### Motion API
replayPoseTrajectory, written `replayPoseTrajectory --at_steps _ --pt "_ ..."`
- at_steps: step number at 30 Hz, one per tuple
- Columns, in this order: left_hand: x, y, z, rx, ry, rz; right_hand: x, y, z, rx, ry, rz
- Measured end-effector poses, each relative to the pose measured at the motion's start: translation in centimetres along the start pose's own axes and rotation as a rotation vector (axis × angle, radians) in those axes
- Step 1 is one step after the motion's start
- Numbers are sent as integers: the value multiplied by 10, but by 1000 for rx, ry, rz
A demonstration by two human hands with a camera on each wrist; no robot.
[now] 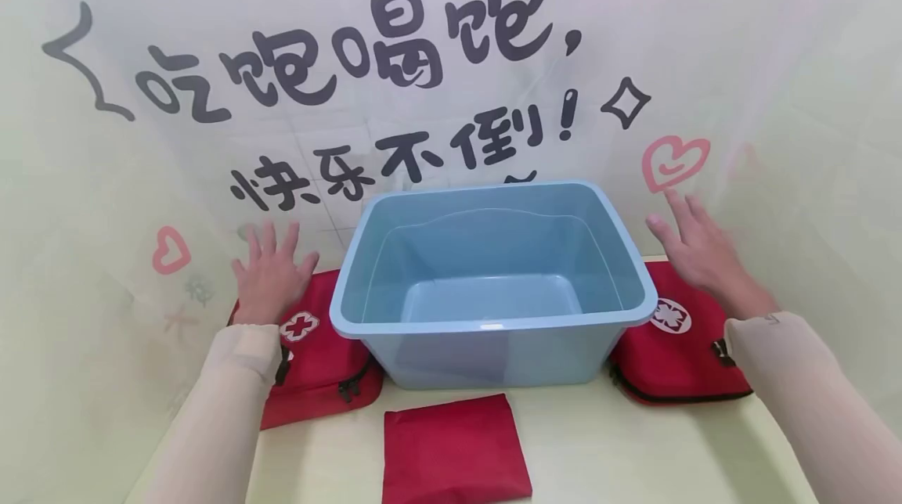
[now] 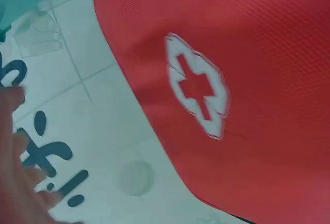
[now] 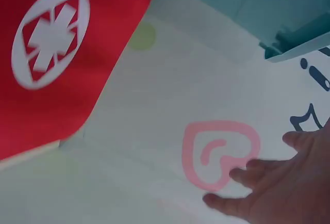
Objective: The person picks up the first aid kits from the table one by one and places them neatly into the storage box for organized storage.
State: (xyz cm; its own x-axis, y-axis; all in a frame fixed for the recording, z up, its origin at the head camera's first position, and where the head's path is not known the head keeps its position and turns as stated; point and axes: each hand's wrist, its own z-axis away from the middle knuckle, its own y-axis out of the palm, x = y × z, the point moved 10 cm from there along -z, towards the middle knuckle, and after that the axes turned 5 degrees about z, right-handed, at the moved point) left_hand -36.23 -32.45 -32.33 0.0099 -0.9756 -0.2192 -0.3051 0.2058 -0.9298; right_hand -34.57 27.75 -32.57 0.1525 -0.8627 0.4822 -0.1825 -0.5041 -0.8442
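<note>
backdrop (image 1: 320, 128): pale sheet with rounded dark writing (image 1: 405, 38) in two rows, "吃饱喝饱," above "快乐不倒!"; a four-point star outline follows the lower row, and pink hearts are drawn at either side.
table (image 1: 571, 445): pale top under the tub, both bags and the pouch.
tub (image 1: 451, 359): light blue, deep, rectangular with rounded corners and a broad rim; stands upright between the two bags, against the backdrop or near it.
right bag (image 1: 694, 351): red, lies flat just beside the tub, black zip round its edge.
left bag (image 1: 320, 359): red, on the tub's other side, partly behind the rim, black zip pulls at its near corner.
pouch (image 1: 454, 449): flat, plain red, just in front of the tub.
right hand (image 1: 705, 250): spread wide, fingers apart, above the right bag, clear of the rim.
left hand (image 1: 271, 281): spread wide likewise, above the left bag.
right badge (image 1: 671, 316): white round, with a white star-like cross on red.
left badge (image 1: 299, 325): white, scalloped, red cross inside.
</note>
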Motion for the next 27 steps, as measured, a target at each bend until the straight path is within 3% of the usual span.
replayPoseTrajectory --at_steps 4,6,19,27 --pt "15 14 10 122 -40 17 15 8 4 70 -57 -209" --pt "24 19 15 155 -67 24 20 13 6 94 -67 -258" --pt "68 36 44 312 -194 59 25 34 15 159 -51 -347" --pt "92 43 60 346 -270 96 27 43 21 225 -71 -460"
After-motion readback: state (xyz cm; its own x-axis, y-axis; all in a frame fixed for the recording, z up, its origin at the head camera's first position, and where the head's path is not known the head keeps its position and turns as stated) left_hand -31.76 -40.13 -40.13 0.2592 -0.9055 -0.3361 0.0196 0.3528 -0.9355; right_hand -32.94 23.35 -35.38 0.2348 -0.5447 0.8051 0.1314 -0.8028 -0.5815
